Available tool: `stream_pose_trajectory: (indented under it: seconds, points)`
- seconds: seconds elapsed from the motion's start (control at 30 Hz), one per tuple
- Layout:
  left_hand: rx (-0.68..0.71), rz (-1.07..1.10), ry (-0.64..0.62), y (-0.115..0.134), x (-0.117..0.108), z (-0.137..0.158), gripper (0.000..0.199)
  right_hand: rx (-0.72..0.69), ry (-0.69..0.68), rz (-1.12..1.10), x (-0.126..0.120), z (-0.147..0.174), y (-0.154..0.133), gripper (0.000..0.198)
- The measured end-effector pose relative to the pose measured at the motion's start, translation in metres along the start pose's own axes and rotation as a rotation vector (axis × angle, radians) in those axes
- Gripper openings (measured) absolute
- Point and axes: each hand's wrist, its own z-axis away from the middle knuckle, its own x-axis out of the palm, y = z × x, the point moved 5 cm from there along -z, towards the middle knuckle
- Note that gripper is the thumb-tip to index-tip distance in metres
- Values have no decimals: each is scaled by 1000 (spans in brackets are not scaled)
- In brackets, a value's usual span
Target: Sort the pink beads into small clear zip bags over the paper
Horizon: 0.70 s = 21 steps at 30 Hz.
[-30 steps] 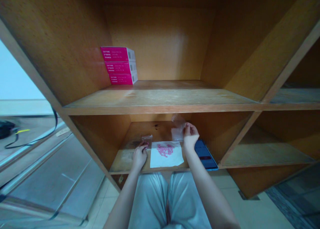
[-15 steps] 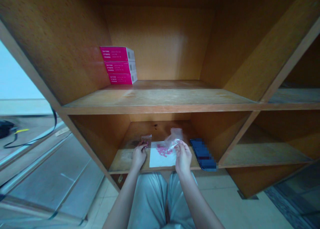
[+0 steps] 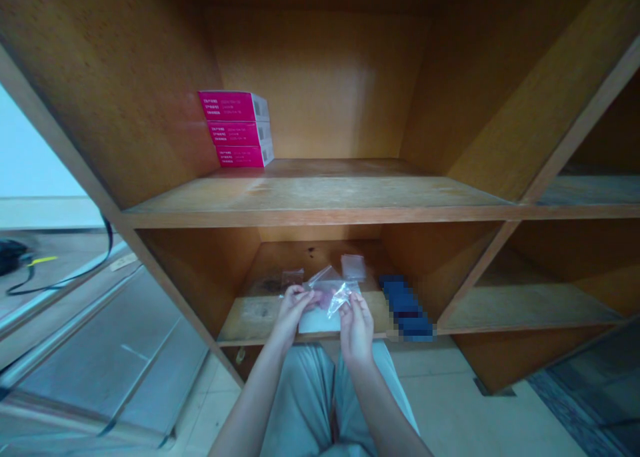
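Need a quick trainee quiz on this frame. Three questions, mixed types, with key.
1. Multiple choice: what do the left hand and the right hand hold between them?
A) a phone
B) a clear plastic bag
C) a pink carton

2. True or false: the white paper lies on the upper shelf.

3. Fill in: the pink cartons stand in a stack of ___.

Key:
1: B, stretched between the fingers of both hands.
2: False; it lies on the lower shelf, partly hidden by the bag and the hands.
3: three.
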Motion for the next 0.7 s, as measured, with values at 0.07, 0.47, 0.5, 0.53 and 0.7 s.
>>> stream_pose_trajectory:
  seconds: [0.07,0.47,0.5,0.53,0.7]
  points:
    - [25,55,76,8,1,0,38,-2,-15,33,0,3,4,18]
    - [337,-335,187,52,-7,-3,6,138,-211,87,7,13,23,23]
    - [347,-404,176,53,-7,-2,11,131,-229,97,10,11,20,25]
    - [358,-466,166,54,-6,-2,14,121,-247,126,14,10,16,26]
    - [445,-629,126,60,1,1,21,79,-343,374,29,5,6,21]
